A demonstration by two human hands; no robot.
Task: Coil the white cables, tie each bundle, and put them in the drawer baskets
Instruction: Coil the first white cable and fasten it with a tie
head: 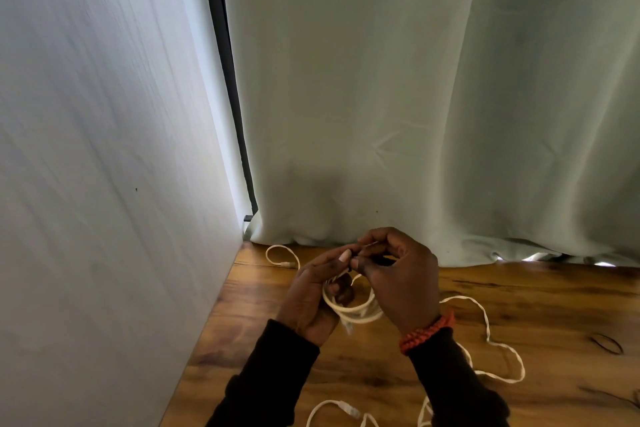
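Observation:
My left hand (313,298) grips a coiled bundle of white cable (356,314) above the wooden floor. My right hand (401,274) pinches something small and dark at the top of the coil, right against my left thumb; what it is I cannot make out. A loose white cable (498,347) trails from behind my right wrist across the floor to the right. Another white cable loop (282,255) lies near the curtain hem. A white cable end with a plug (348,409) lies near the bottom edge. No drawer or basket is in view.
A white cabinet side (104,184) fills the left. A pale green curtain (433,97) hangs ahead, reaching the wooden floor (536,295). A thin dark band (607,343) lies on the floor at the right.

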